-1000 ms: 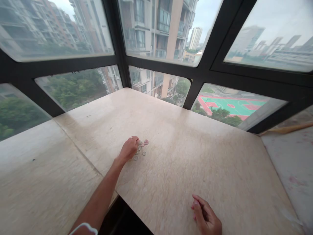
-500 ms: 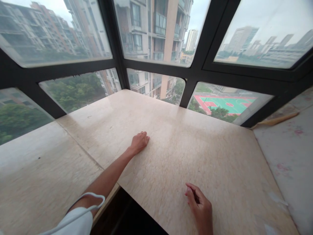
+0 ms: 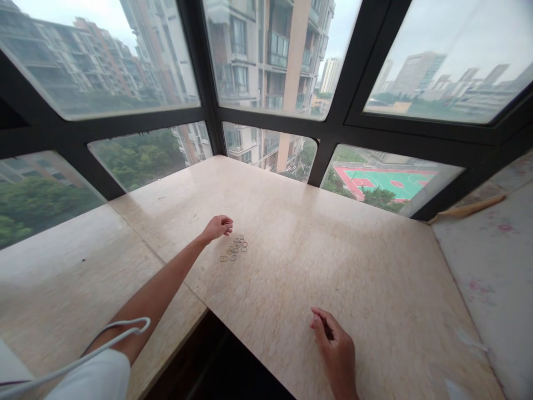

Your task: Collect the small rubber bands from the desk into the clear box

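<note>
A loose cluster of several small thin rings (image 3: 235, 249), mostly metallic and one reddish, lies on the pale marble-patterned countertop (image 3: 291, 261). Just beyond and left of this cluster is my left hand (image 3: 219, 227), apart from the rings, its fingers curled in. A small glint shows at its fingers; whether anything is held there I cannot make out. Closer to me on the right, my right hand (image 3: 334, 344) is at the countertop with thumb and fingertips pressed together. What lies between those fingertips, if anything, is hidden.
Dark window frames (image 3: 270, 121) border the counter's far side. A dark gap (image 3: 225, 355) opens below the counter's near edge. To the right stands a flowered wall (image 3: 487, 261). A small dark speck (image 3: 83, 260) lies on the left counter section.
My left hand has moved left and slightly away from me, uncovering the cluster of rings on the counter. My right hand stays nearly in place, fingers still together. The view has shifted slightly.
</note>
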Demonstrator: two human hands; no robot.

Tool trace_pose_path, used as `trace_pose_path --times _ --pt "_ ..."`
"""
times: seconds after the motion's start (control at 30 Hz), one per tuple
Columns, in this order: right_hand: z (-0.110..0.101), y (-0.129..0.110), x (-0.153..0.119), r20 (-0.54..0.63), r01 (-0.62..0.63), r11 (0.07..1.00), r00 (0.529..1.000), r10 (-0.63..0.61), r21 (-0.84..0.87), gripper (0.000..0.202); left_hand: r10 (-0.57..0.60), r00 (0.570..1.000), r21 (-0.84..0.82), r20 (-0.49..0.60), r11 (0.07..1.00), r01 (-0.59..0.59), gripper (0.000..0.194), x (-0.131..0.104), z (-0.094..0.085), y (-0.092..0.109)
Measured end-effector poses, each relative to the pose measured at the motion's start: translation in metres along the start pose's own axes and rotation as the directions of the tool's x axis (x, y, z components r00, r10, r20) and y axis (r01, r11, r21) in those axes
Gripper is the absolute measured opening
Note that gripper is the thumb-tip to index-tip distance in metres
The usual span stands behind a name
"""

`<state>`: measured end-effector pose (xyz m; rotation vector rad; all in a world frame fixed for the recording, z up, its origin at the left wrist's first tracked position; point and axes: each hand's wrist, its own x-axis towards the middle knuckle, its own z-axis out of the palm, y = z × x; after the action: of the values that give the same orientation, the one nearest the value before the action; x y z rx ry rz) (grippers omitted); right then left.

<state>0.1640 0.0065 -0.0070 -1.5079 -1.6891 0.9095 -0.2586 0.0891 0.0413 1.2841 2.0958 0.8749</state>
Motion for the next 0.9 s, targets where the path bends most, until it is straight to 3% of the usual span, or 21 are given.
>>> trace_pose_path --times 0.17,0.3,0.53,0.73,0.9 --pt "0.001 0.0 0.0 -0.002 0.032 0.999 0.999 -0.032 -0.012 0.04 -0.047 0.999 -0.197 0.006 0.979 0.048 0.025 0.003 -0.013 0.001" --pt "0.001 -0.001 0.001 -0.012 0.06 0.998 0.998 -0.06 -0.016 0.04 -0.015 0.997 -0.273 0.072 0.961 0.035 0.023 0.003 0.006 0.017" --pt "0.0 -0.005 0.001 0.008 0.071 0.997 0.997 -0.071 -0.006 0.04 0.111 0.968 -0.33 0.223 0.943 -0.032 0.026 -0.002 0.048 0.062" --pt "-0.001 -0.009 0.002 0.018 0.072 0.997 0.997 -0.072 0.005 0.038 0.129 0.959 -0.301 0.254 0.952 -0.048 0.029 -0.013 0.05 0.083" --pt "0.001 -0.005 -0.005 0.032 0.058 0.997 0.998 -0.059 0.05 0.035 0.131 0.973 -0.245 0.189 0.966 -0.082 0.027 -0.022 0.047 0.088"
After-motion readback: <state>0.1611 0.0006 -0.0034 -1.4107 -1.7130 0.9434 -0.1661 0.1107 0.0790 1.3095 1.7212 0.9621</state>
